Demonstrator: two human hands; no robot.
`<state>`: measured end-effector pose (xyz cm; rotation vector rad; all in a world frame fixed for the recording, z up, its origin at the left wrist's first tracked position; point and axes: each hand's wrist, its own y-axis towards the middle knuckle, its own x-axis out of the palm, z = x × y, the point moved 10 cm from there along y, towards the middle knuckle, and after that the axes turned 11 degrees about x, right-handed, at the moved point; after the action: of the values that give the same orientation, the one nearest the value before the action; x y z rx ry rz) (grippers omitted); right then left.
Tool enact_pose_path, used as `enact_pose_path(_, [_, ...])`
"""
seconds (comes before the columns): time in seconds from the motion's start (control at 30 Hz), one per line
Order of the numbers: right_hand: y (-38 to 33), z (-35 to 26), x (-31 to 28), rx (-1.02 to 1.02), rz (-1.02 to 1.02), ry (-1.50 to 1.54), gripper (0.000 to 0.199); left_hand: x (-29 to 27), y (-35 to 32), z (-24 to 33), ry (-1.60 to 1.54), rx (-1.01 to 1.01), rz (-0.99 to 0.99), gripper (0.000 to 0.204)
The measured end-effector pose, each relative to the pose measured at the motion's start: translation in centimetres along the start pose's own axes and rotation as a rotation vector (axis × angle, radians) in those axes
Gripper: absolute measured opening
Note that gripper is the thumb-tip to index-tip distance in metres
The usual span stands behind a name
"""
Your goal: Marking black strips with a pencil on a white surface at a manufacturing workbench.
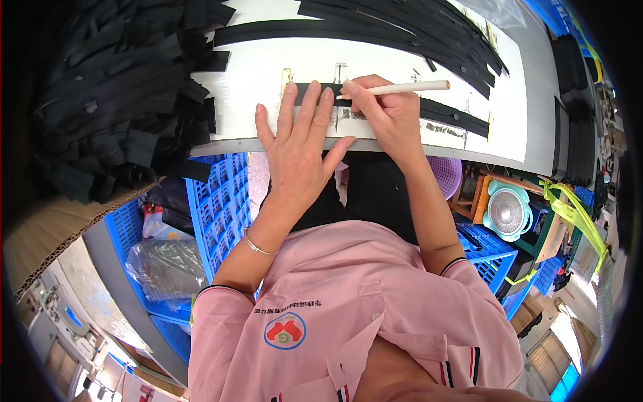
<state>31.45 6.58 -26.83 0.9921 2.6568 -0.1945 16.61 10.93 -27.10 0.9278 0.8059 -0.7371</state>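
A black strip (456, 116) lies across a white board (509, 107) near the front edge of the table. My left hand (295, 151) rests flat with its fingers spread, the fingertips pressing on the left part of that strip. In my right hand (394, 117) is a slim white marking pencil (415, 87), pinched close to its tip. The tip touches or hovers just over the strip beside my left fingertips; I cannot tell which. Dark marks and short lines show on the board around the strip.
A big heap of black strips (114, 100) fills the left, over a cardboard box (60, 228). More long black strips (402, 30) lie at the back of the board. Below stand blue crates (218, 208), a purple basket (445, 175) and a turquoise fan (509, 210).
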Motion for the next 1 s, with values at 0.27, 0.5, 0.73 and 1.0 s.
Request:
enact_pose_path(0.27, [-0.2, 0.4, 0.3, 0.028, -0.071, -0.11, 0.018, 0.2, 0.2, 0.2, 0.001, 0.01, -0.006, 0.073])
enact_pose_path(0.5, [-1.0, 0.3, -1.7, 0.075, -0.078, 0.077, 0.018, 0.3, 0.2, 0.1, 0.032, -0.004, -0.025, 0.072])
enact_pose_path(0.73, [-1.9, 2.3, -11.5, 0.059, 0.409, -0.02, 0.021, 0.3, 0.2, 0.2, 0.05, 0.015, -0.025, 0.074])
enact_pose_path(1.0, [-1.7, 2.5, -11.1, 0.021, 0.371, -0.053, 0.021, 0.2, 0.5, 0.7, 0.057, -0.004, -0.075, 0.075])
